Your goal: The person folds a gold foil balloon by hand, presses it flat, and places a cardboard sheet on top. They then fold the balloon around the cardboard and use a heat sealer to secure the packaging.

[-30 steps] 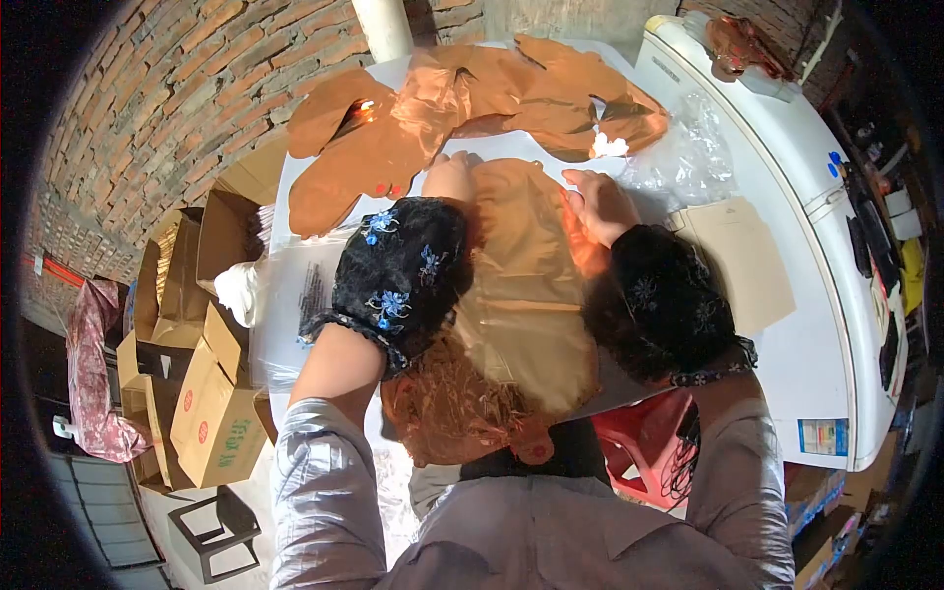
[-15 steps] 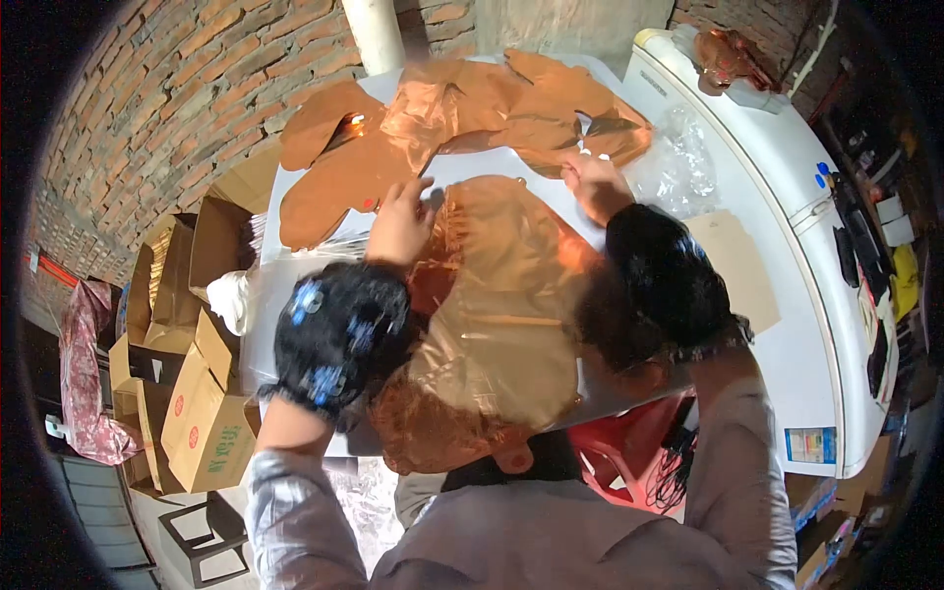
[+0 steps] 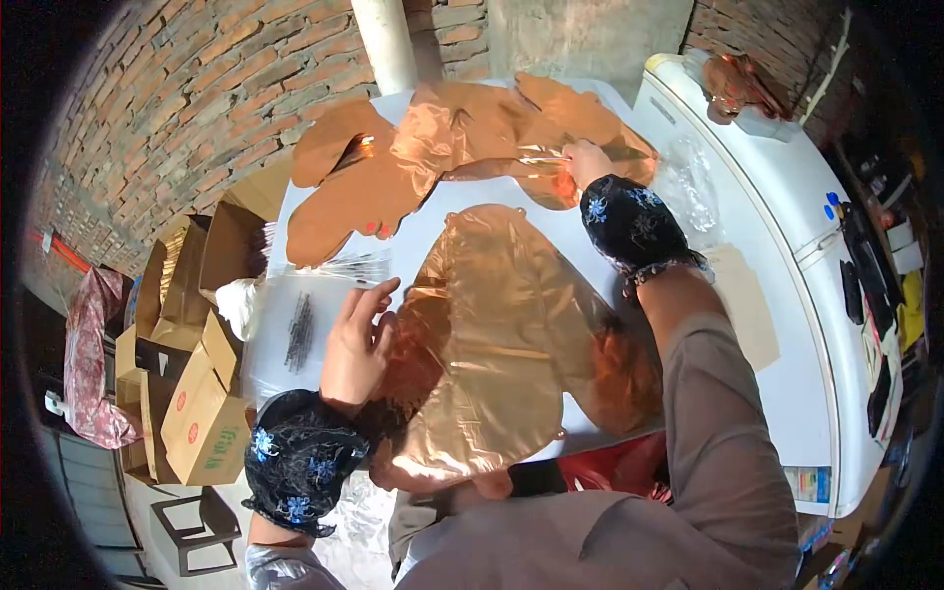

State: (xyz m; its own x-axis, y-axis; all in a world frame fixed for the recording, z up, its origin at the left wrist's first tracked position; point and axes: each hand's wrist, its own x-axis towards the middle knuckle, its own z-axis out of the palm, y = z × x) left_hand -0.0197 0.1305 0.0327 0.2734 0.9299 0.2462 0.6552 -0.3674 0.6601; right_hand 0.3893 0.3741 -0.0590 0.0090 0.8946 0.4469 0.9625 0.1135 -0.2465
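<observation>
A flat copper-coloured foil balloon [image 3: 501,334] lies on the white table in front of me, its near end reaching over the front edge. My left hand [image 3: 359,344] is above the balloon's left edge, fingers apart and holding nothing. At the back, several more flat copper foil balloons [image 3: 369,202] overlap in a loose pile. My right hand [image 3: 588,163] reaches to the right part of that pile, its fingers closed on the edge of a foil balloon [image 3: 551,182]. The fingertips are partly hidden.
Thin white sticks [image 3: 354,265] and a bundle of dark thin pieces [image 3: 300,332] lie at left. A clear plastic bag [image 3: 693,182] and cardboard sheet [image 3: 744,305] are at right, beside a white appliance [image 3: 787,187]. Cardboard boxes [image 3: 202,413] stand left of the table.
My right hand has moved to the foil pile at the back and closed on an edge. My left hand has drawn back toward me and left. The near balloon lies flatter and more spread out.
</observation>
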